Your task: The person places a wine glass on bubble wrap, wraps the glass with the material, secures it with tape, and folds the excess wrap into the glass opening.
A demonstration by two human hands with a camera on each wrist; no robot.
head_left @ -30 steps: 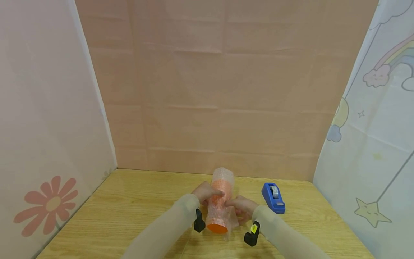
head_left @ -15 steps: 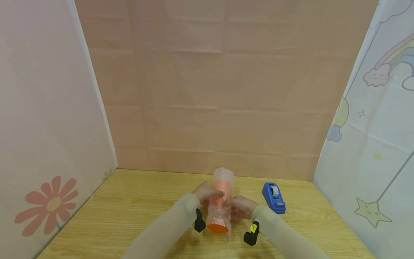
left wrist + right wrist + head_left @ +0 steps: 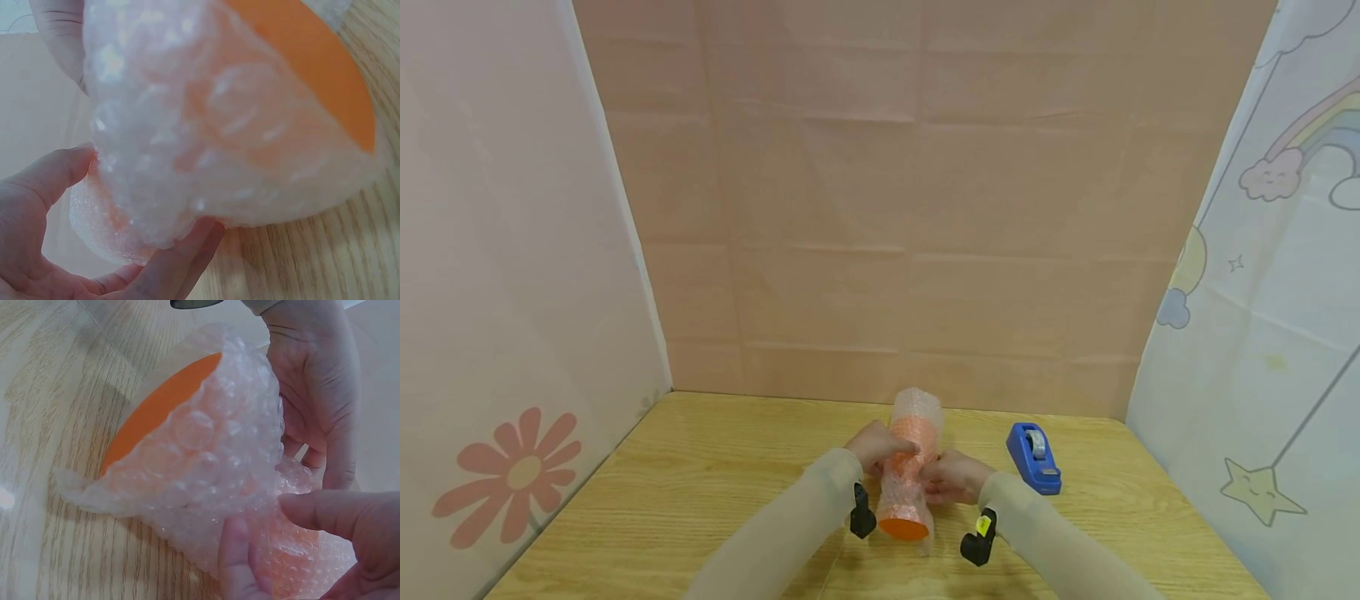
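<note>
An orange, narrow-waisted object wrapped in bubble wrap (image 3: 917, 427) lies on the wooden table, its flat orange end (image 3: 904, 528) towards me. My left hand (image 3: 874, 446) holds its left side, thumb on top and fingers curled round the waist. From the right, my right hand (image 3: 957, 477) grips the wrap at the same narrow part. Thumb and fingers of this hand (image 3: 362, 544) press into the bubbles in the right wrist view. A loose corner of wrap (image 3: 75, 490) sticks out near the orange end. The object's exact kind is hidden by the wrap.
To the right of my right hand stands a blue tape dispenser (image 3: 1034, 460) with a roll of clear tape. A beige backdrop (image 3: 880, 250) rises behind the table (image 3: 730, 467), with patterned white sheets on both sides.
The wrap's loose flap on the right has gone in against the object. My right hand has closed in round its side. The left hand and the tape dispenser stay put.
</note>
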